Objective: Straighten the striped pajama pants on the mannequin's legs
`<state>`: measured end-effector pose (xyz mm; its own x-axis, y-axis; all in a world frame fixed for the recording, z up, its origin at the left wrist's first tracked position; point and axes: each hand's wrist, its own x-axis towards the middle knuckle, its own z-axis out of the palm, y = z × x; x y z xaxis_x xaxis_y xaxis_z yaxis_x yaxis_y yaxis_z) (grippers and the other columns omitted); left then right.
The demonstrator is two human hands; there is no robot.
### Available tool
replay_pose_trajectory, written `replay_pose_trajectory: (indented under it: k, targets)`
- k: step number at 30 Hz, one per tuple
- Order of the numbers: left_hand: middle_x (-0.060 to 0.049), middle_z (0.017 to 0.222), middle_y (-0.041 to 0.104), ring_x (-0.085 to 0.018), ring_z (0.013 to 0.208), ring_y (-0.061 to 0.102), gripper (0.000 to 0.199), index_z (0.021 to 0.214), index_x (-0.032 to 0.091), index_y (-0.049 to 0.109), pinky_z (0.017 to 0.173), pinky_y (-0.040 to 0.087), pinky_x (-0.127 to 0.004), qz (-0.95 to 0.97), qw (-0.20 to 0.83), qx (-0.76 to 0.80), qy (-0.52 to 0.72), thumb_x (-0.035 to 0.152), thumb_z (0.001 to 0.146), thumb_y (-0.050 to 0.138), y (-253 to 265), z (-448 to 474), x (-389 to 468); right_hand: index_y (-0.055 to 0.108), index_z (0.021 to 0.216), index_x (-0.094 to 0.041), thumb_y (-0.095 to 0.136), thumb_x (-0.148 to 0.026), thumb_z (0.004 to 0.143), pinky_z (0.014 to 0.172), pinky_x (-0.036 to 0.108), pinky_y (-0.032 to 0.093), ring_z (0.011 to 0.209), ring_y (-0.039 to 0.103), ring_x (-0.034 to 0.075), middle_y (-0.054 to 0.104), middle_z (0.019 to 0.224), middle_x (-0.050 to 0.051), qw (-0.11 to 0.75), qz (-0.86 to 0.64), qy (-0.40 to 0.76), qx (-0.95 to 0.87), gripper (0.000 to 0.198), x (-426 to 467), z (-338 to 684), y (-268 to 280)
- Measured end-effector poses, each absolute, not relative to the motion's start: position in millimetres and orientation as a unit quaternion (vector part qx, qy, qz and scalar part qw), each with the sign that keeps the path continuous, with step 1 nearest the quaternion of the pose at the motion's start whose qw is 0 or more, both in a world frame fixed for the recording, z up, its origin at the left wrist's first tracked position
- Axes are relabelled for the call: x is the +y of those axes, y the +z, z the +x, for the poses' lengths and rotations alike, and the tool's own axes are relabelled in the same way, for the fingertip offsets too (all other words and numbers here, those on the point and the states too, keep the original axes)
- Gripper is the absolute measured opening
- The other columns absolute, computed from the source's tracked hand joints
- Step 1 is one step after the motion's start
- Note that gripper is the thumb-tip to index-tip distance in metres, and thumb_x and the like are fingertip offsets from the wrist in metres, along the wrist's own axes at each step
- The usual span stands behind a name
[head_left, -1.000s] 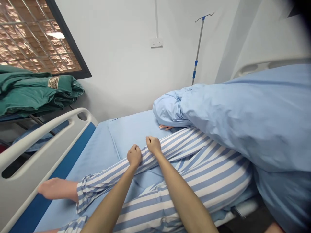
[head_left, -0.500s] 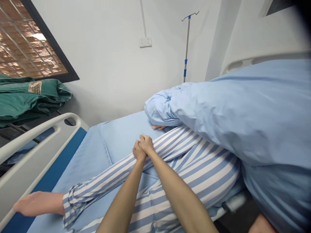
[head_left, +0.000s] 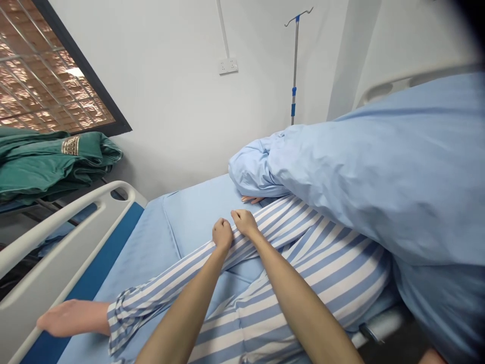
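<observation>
A leg in blue-and-white striped trousers (head_left: 166,283) lies across the bed, with a smooth, mannequin-like bare foot (head_left: 76,317) at its left end. My left hand (head_left: 222,233) is closed on this leg near the knee, fingers curled over its far side. Just to the right, my right hand (head_left: 244,223) is closed on the same leg, a little higher up. A small gap separates the two hands. Their fingertips are mostly hidden. Beneath my forearms is the second striped leg (head_left: 261,313), bent at the knee. Fingers of another hand (head_left: 252,199) peek out from under the blue quilt (head_left: 341,177).
The light blue bed sheet (head_left: 197,210) lies around the legs. A bed end board (head_left: 49,283) stands at the left, with green folded cloth (head_left: 56,162) beyond it. Behind the bed are a drip stand (head_left: 295,60), a wall socket (head_left: 228,65) and a barred window (head_left: 45,76).
My hands were overlapping on the leg and are now apart, the right one moved to the right along it. The view has shifted slightly.
</observation>
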<state>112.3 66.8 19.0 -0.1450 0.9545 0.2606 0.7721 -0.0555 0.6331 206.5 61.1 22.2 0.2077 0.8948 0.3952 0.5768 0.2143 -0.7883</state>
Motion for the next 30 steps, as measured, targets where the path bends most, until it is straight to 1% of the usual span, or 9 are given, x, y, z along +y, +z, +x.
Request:
replay_pose_trajectory:
  k: [4,6,8,11,15,19,21,23,30]
  targets:
    - [0.001,0.058,0.051,-0.009,0.058,0.044,0.025,0.059,0.018,0.047,0.052,0.031,-0.019,0.656,0.154,0.638,0.372,0.022,0.073,0.027,31.0,137.4,78.7,0.046,0.05,-0.015,0.029,-0.034,0.078,0.048,0.019,0.025,0.05,0.036,0.008,0.045,0.049,-0.002,0.554,-0.569,0.194,-0.576,0.037,66.8,211.0,24.0]
    - [0.001,0.058,0.052,-0.009,0.058,0.044,0.025,0.06,0.018,0.048,0.052,0.031,-0.019,0.657,0.166,0.63,0.38,0.021,0.074,0.026,29.4,149.1,78.6,0.045,0.052,-0.015,0.027,-0.035,0.079,0.047,0.019,0.026,0.049,0.036,0.008,0.043,0.048,-0.002,0.589,-0.558,0.214,-0.544,0.038,69.3,215.3,22.8]
    - [0.0,0.059,0.054,-0.009,0.058,0.045,0.027,0.06,0.018,0.049,0.053,0.031,-0.02,0.651,0.162,0.638,0.379,0.021,0.074,0.026,24.0,155.1,74.7,0.044,0.051,-0.015,0.027,-0.036,0.078,0.046,0.019,0.026,0.048,0.035,0.008,0.04,0.047,-0.003,0.605,-0.554,0.226,-0.526,0.039,70.4,217.7,20.4]
    - [-0.002,0.066,0.058,-0.01,0.062,0.048,0.028,0.065,0.018,0.053,0.055,0.031,-0.021,0.653,0.152,0.642,0.372,0.022,0.075,0.027,17.8,154.2,67.8,0.046,0.05,-0.014,0.031,-0.035,0.076,0.046,0.018,0.026,0.048,0.035,0.008,0.041,0.047,-0.003,0.587,-0.55,0.22,-0.552,0.037,69.2,216.5,19.5]
    - [-0.002,0.073,0.06,-0.011,0.065,0.05,0.03,0.075,0.019,0.055,0.056,0.032,-0.02,0.668,0.183,0.612,0.381,0.024,0.077,0.026,19.4,149.6,64.5,0.05,0.048,-0.014,0.035,-0.032,0.075,0.047,0.019,0.024,0.048,0.037,0.008,0.047,0.047,-0.002,0.507,-0.571,0.187,-0.619,0.035,67.9,219.6,31.5]
    - [-0.001,0.066,0.057,-0.011,0.063,0.047,0.028,0.065,0.02,0.052,0.057,0.03,-0.022,0.671,0.142,0.626,0.371,0.021,0.075,0.026,19.7,151.4,64.3,0.05,0.046,-0.015,0.036,-0.032,0.076,0.048,0.021,0.021,0.048,0.036,0.008,0.048,0.046,-0.001,0.455,-0.585,0.102,-0.663,0.037,68.3,239.9,43.8]
    - [-0.001,0.062,0.055,-0.011,0.06,0.044,0.027,0.06,0.02,0.049,0.056,0.028,-0.022,0.671,0.119,0.639,0.358,0.02,0.075,0.027,17.7,152.0,63.8,0.051,0.048,-0.015,0.034,-0.033,0.078,0.049,0.021,0.021,0.048,0.036,0.008,0.049,0.047,-0.001,0.451,-0.606,0.086,-0.65,0.039,67.3,250.6,42.3]
    - [0.0,0.061,0.054,-0.011,0.059,0.043,0.026,0.059,0.02,0.047,0.056,0.028,-0.022,0.673,0.114,0.642,0.349,0.019,0.074,0.027,15.9,151.5,63.8,0.051,0.05,-0.015,0.031,-0.034,0.079,0.048,0.021,0.02,0.048,0.037,0.008,0.049,0.048,-0.001,0.451,-0.629,0.091,-0.627,0.04,65.6,257.3,36.3]
    - [0.001,0.059,0.052,-0.01,0.058,0.043,0.024,0.056,0.019,0.045,0.055,0.03,-0.021,0.678,0.151,0.62,0.365,0.021,0.073,0.028,29.1,166.6,74.9,0.052,0.051,-0.015,0.031,-0.035,0.08,0.048,0.021,0.022,0.049,0.04,0.009,0.051,0.049,0.0,0.486,-0.619,0.107,-0.608,0.041,64.0,259.3,25.8]
